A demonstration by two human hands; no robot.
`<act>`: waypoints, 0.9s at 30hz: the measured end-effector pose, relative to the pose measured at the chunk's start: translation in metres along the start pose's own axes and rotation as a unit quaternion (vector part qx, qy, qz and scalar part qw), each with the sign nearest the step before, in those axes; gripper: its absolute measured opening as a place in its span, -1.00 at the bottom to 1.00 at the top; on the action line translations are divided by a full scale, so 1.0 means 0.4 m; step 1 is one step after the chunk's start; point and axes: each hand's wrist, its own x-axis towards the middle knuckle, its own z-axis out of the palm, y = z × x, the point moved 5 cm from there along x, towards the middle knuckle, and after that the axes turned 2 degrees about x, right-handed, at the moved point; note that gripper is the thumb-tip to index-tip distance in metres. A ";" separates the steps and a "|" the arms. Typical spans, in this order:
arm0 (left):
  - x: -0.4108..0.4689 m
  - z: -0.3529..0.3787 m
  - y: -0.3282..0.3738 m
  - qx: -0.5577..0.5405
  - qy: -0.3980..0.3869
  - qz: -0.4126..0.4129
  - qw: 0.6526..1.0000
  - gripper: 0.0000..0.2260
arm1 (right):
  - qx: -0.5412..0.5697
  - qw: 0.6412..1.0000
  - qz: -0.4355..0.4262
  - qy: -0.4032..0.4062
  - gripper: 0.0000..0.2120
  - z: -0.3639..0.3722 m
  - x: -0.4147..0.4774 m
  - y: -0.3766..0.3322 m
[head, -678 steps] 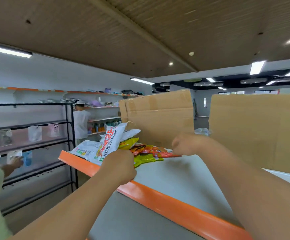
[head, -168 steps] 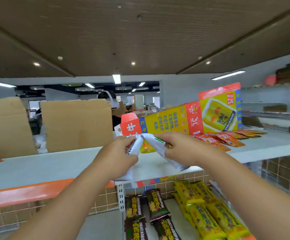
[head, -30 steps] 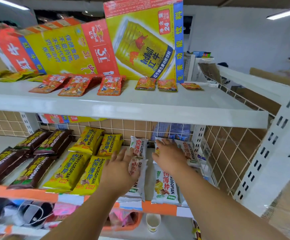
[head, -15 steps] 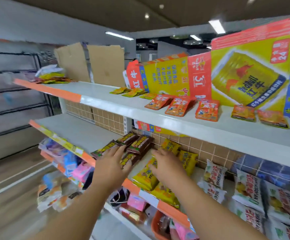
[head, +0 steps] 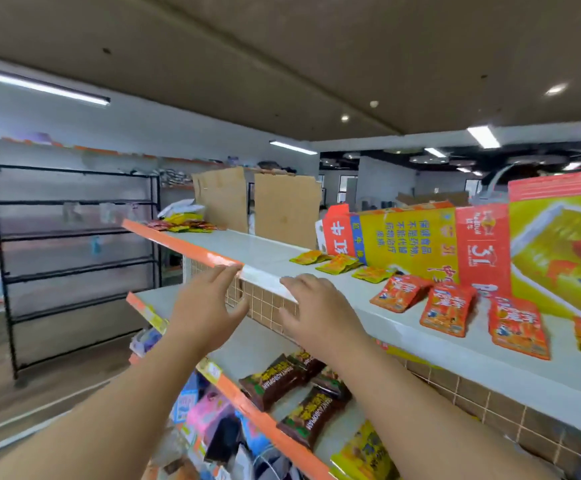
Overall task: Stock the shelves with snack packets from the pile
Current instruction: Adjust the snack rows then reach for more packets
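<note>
Red-orange foil snack packets [head: 448,308] lie right of the right hand [head: 317,310], flat yellow foil packets [head: 337,263] beyond it, dark brown yellow-lettered packets [head: 271,379] below it.

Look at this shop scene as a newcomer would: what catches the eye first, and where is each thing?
The big yellow and red cardboard display stands at the back of the top shelf on the right, with orange snack packets lying flat before it. In the middle, the left hand and right hand are raised, open and empty, at that shelf's front edge. The pile of packets lies at its far end.
</note>
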 end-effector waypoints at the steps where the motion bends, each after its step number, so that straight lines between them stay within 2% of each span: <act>1: 0.029 -0.017 -0.012 0.004 0.011 0.004 1.000 -0.44 | -0.002 1.000 -0.003 0.009 -0.50 -0.019 0.032 -0.003; 12: 0.222 -0.069 -0.207 -0.007 0.044 0.008 0.999 -0.42 | -0.023 0.998 0.011 0.052 -0.54 -0.064 0.274 -0.027; 20: 0.278 -0.113 -0.408 0.007 0.019 0.021 1.000 -0.51 | -0.012 0.998 0.050 0.026 -0.53 0.088 0.487 -0.094; 27: 0.289 -0.163 -0.633 0.060 -0.015 -0.019 0.998 -0.43 | 0.050 0.998 0.034 0.004 -0.55 0.259 0.673 -0.236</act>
